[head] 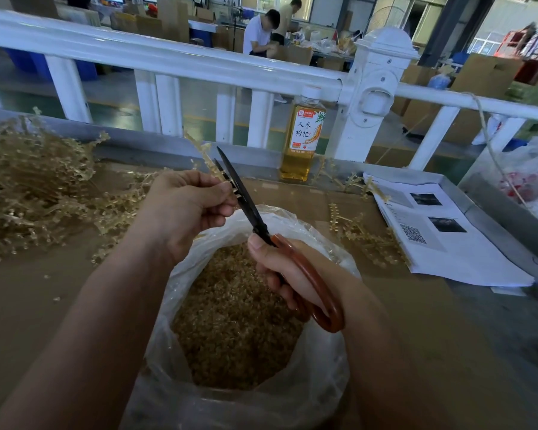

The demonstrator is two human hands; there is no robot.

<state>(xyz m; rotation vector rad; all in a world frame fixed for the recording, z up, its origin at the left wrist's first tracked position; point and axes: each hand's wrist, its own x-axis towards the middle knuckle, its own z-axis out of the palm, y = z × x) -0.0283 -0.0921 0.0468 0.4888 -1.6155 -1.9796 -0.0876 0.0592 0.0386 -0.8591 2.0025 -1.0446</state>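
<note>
Golden sprig pinched in my left hand, scissors gripped in my right hand; I'd cut over the six-o'clock bag.

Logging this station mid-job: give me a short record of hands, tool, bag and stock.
left hand: pinches a tan sprig above the bag
right hand: grips red-handled scissors, blades parted at the sprig
bag: clear plastic, open, holding tan cut pieces
stock: pile of uncut sprigs on the table, left
other: bottle by the railing; printed sheets at right
</note>
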